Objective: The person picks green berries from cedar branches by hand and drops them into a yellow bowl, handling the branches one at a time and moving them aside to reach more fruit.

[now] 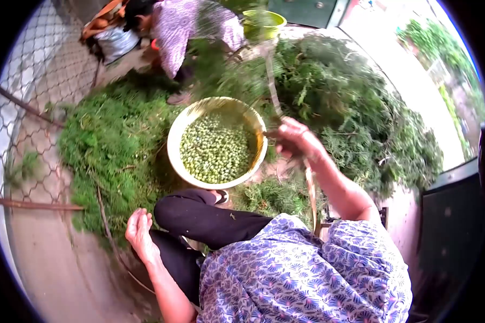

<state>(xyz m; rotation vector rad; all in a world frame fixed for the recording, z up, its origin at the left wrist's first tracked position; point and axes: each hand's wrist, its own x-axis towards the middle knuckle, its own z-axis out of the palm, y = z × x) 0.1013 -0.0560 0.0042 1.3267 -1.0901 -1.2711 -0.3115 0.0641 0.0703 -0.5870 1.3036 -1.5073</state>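
Note:
My right hand (296, 137) is closed around the stem of a leafy branch (273, 86), just to the right of a yellow basin (176, 153). Motion smears the branch's feathery green leaves, which spread above the basin and partly cover the other person. Many small round green fruits (215, 151) fill much of the basin. Over my bent left knee, my left hand (140, 231) is raised with its fingers loosely extended, holding nothing that I can see.
Cut green branches lie heaped on the left (108, 140) and the right (355, 113). Another person (180, 32) in a patterned top bends over beyond the basin, near a yellow-green tub (277, 21). Wire mesh (54, 54) runs along the left side.

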